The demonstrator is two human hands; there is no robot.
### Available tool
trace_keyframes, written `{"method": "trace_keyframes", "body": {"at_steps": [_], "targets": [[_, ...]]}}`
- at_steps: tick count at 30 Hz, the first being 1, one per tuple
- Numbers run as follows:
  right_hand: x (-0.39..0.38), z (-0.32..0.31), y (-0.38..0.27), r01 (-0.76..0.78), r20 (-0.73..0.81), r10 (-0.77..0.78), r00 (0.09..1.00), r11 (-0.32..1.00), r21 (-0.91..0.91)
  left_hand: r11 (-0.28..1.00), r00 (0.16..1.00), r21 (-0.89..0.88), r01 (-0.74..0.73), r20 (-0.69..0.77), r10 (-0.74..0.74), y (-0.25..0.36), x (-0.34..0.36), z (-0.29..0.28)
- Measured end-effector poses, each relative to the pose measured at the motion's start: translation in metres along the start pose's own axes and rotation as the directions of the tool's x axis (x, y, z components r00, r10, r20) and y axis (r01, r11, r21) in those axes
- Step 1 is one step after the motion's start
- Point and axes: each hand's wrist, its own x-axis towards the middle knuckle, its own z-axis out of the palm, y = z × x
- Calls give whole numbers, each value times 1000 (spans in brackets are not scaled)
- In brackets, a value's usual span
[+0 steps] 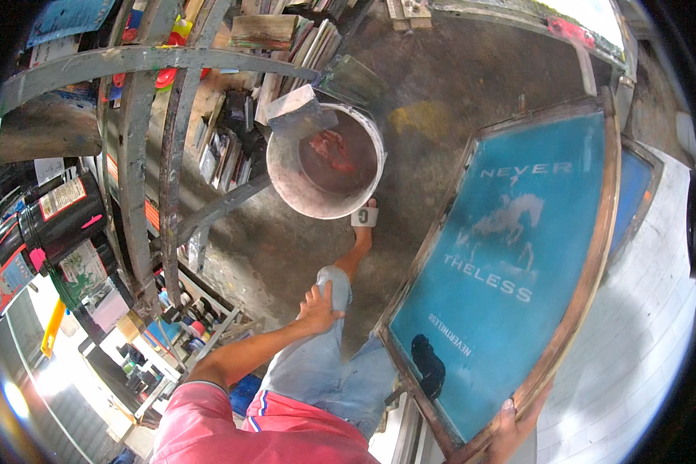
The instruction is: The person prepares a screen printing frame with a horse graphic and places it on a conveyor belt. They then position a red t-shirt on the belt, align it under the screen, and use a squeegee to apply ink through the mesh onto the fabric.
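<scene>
My left hand [317, 308] rests on the knee of my light-blue jeans [301, 371], fingers slightly apart, holding nothing I can see. At the lower right my right hand [510, 425] grips the brown edge of a large framed teal screen [518, 247] with pale lettering, a pale figure and a dark patch near its lower left. The screen stands tilted beside my leg. Ahead of my knee is a white bucket [377, 176] with murky pinkish-brown liquid; a pale grey block [290, 104] sits at its rim. My sandaled foot [363, 218] shows just below the bucket.
Grey metal bars [135, 193] run along the left, with stacked boards [301, 54], black ink tubs [62, 220] and cluttered low shelving [193, 332] around them. Stained concrete floor [433, 77] lies ahead. A blue screen [630, 193] and white tiled surface [626, 363] are at the right.
</scene>
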Motion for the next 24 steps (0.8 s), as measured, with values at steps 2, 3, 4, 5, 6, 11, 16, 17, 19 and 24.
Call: {"method": "trace_keyframes", "body": {"at_steps": [2, 3, 4, 5, 6, 11, 16, 17, 19, 24], "targets": [[1, 4, -1, 9, -31, -8, 1000, 999, 33, 1000, 1000, 2, -4, -9, 4, 1, -1, 1], [2, 7, -1, 20, -59, -18, 998, 999, 48, 1000, 1000, 4, -7, -12, 7, 2, -1, 2], [3, 9, -2, 31, -87, -26, 996, 998, 63, 1000, 1000, 14, 2, 1, -2, 3, -1, 1], [3, 10, -4, 27, -83, -20, 996, 996, 88, 1000, 1000, 7, 6, 1, -6, 3, 0, 1], [4, 11, -4, 24, -79, -15, 997, 993, 112, 1000, 1000, 6, 22, 14, -23, 4, 0, 1], [4, 12, -5, 38, -53, -31, 998, 989, 144, 999, 999, -27, 41, 4, -41, 3, 3, 0], [1, 10, 0, -24, -43, 28, 999, 995, 96, 999, 1000, 18, 26, -3, -26, 1, 4, -14], [0, 9, 1, 35, -65, -31, 997, 998, 58, 999, 999, 35, -34, 38, 33, 0, 7, -25], [-1, 5, 1, 165, -107, -166, 980, 986, -18, 987, 968, 80, -142, 219, 122, 2, 25, -66], [-7, -2, -9, -1, 0, 1, 1000, 1000, 9, 735, 693, -55, -676, -387, 608, 59, 120, -252]]}}
